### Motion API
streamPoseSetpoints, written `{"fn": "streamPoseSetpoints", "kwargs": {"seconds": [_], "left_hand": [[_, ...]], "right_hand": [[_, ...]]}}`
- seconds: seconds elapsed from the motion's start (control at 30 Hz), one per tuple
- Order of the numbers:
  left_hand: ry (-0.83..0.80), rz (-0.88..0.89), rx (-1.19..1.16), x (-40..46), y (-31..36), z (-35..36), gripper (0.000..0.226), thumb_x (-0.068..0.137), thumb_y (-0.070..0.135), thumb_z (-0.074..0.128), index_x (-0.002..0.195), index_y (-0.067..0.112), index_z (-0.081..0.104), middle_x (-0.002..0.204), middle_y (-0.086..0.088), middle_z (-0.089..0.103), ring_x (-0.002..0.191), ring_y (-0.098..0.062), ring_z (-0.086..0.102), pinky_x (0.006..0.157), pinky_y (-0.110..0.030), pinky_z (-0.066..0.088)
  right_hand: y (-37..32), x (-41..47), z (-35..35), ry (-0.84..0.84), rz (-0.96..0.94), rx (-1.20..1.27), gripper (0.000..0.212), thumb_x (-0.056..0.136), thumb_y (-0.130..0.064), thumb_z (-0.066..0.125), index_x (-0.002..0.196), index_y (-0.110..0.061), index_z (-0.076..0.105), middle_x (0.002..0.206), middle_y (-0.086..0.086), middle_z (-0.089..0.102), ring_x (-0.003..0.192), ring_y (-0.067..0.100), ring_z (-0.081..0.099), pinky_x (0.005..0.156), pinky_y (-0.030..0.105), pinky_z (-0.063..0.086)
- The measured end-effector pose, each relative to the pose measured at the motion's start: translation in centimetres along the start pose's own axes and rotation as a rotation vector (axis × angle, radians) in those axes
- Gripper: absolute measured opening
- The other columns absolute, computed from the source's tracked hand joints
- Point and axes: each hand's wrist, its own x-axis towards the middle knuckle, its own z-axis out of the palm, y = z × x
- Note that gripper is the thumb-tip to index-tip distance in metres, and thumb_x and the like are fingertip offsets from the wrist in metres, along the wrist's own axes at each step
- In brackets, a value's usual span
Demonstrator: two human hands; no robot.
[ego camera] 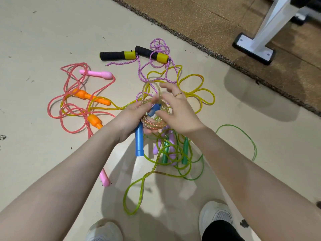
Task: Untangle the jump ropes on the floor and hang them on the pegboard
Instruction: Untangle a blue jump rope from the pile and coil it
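My left hand (pixel 129 120) grips a blue-handled jump rope (pixel 139 141) with its clear speckled cord wound into a coil (pixel 152 123). My right hand (pixel 177 110) pinches a loop of that cord above the coil. On the floor lie a pink rope with pink handles (pixel 96 73), a yellow rope with orange handles (pixel 90 97), a purple braided rope with black-and-yellow handles (pixel 118 55), and a green rope with green handles (pixel 185 150) tangled with lilac handles (pixel 171 140). No pegboard is in view.
A brown mat (pixel 225 20) borders the pale floor at the upper right, with a white metal stand foot (pixel 253 47) on it. My two white shoes (pixel 215 216) are at the bottom edge.
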Motion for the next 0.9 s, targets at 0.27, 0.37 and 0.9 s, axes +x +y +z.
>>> {"fn": "streamPoseSetpoints", "kwargs": {"seconds": [0.27, 0.37, 0.9], "left_hand": [[-0.061, 0.073, 0.223, 0.4, -0.4, -0.1, 0.024, 0.1, 0.021, 0.039, 0.1, 0.009, 0.06, 0.057, 0.005, 0.064, 0.049, -0.01, 0.058, 0.05, -0.016, 0.049], [-0.08, 0.082, 0.222, 0.4, -0.4, 0.2, 0.028, 0.099, 0.02, 0.041, 0.111, 0.003, 0.059, 0.074, 0.001, 0.068, 0.063, -0.011, 0.062, 0.06, -0.018, 0.052], [-0.137, 0.092, 0.271, -0.4, 0.2, 2.2, 0.017, 0.099, 0.021, 0.041, 0.093, 0.017, 0.057, 0.052, 0.004, 0.062, 0.045, -0.005, 0.053, 0.047, -0.015, 0.045]], "right_hand": [[0.3, -0.2, 0.6, -0.15, 0.501, 1.045, 0.063, 0.095, -0.059, 0.021, 0.124, -0.016, 0.057, 0.111, 0.012, 0.065, 0.105, 0.027, 0.062, 0.09, 0.043, 0.05], [0.7, -0.6, 1.7, -0.13, 0.602, 1.159, 0.081, 0.088, -0.071, 0.018, 0.114, -0.011, 0.064, 0.094, 0.015, 0.065, 0.09, 0.027, 0.064, 0.086, 0.045, 0.052], [6.4, -3.0, 1.2, 0.034, 0.858, 0.441, 0.065, 0.096, -0.058, 0.018, 0.059, -0.013, 0.048, 0.055, 0.007, 0.046, 0.049, 0.019, 0.042, 0.052, 0.029, 0.042]]}}
